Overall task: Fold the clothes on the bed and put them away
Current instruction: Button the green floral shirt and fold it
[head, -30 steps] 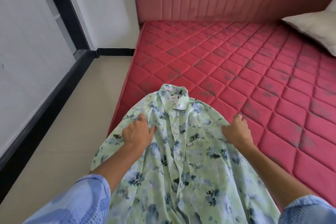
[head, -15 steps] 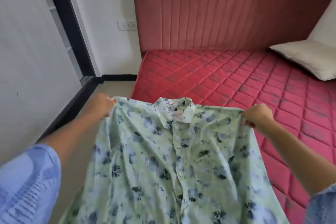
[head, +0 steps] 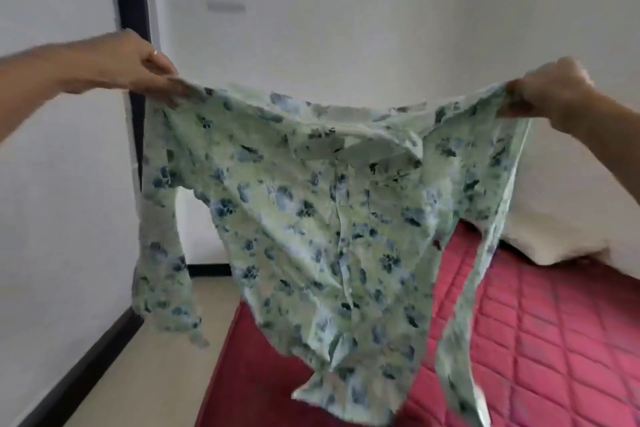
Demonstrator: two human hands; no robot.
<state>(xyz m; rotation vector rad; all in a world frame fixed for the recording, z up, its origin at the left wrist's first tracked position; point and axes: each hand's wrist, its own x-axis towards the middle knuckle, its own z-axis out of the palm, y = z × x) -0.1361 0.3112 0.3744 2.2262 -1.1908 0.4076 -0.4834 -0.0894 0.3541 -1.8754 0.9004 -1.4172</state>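
Observation:
A pale green shirt with blue flowers [head: 311, 211] hangs in the air in front of me, spread wide, its buttoned front facing me. My left hand [head: 135, 62] pinches one shoulder at the upper left. My right hand [head: 550, 90] grips the other shoulder at the upper right. Both sleeves dangle at the sides and the hem swings above the red quilted mattress [head: 540, 340]. The picture is blurred by motion.
A white pillow [head: 561, 218] lies on the mattress at the right. A white wall fills the background, with a black door frame [head: 133, 10] at the left. Beige floor with a black skirting [head: 86, 367] runs along the bed's left side.
The shirt lay flat on the mattress under my hands; both hands took its shoulders and lifted it high and apart. My view has tilted up towards the wall.

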